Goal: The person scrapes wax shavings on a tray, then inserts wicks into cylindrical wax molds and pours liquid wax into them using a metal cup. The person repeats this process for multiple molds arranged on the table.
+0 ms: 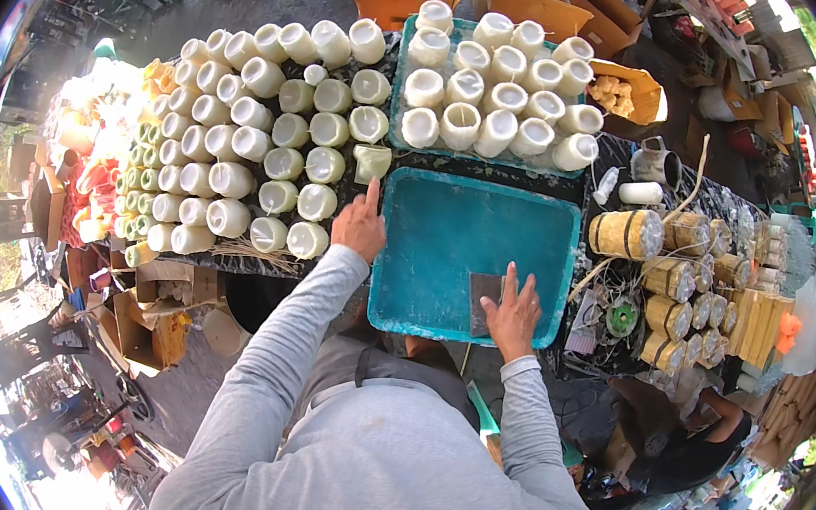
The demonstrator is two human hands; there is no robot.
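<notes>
My left hand (361, 222) is at the left rim of a teal plastic tray (400, 321), its index finger stretched toward a small squarish pale candle (371, 163). Whether the fingertip touches that candle I cannot tell. Over the tray's near right part, my right hand (514, 314) is spread with nothing gripped. Its thumb reaches the edge of a dark brown flat rectangular piece (482, 302), which lies in the tray. Whitish dust coats the tray's bottom.
Rows of whitish candles (230, 179) cover the table to the left. A second teal tray (568, 172) behind holds more candles. Yellowish bundled cylinders (626, 234) and a metal pitcher (652, 162) stand right. Cardboard boxes (404, 1) line the back. Another person (669, 441) is at lower right.
</notes>
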